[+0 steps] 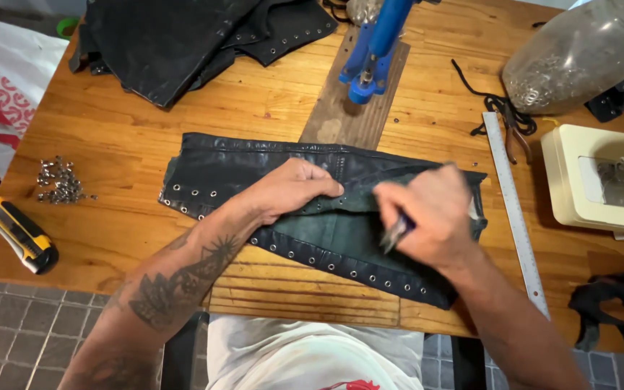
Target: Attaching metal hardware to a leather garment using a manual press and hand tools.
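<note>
Two hands: both mine, both on the dark garment (pixel 305 238) lying flat mid-tabletop (pixel 131 137).
Left hand (pixel 294 189): fingers curled loosely, palm down, pinning the fabric near the upper row of eyelets; it grips nothing.
Right hand (pixel 427 213): closed around a small tool (pixel 396 232), tip down on the cloth; the blur hides what kind.
Garment: stretched across a wooden board, with the blue press (pixel 373 54) behind it.
Doing it well, I judge: keep the left hand's pressure close to the tool tip so the cloth cannot creep, and work beside the eyelets, not over them.
Nearby: steel ruler (pixel 516 217) to the right, loose eyelets (pixel 59 180) and utility knife (pixel 19 235) to the left.
</note>
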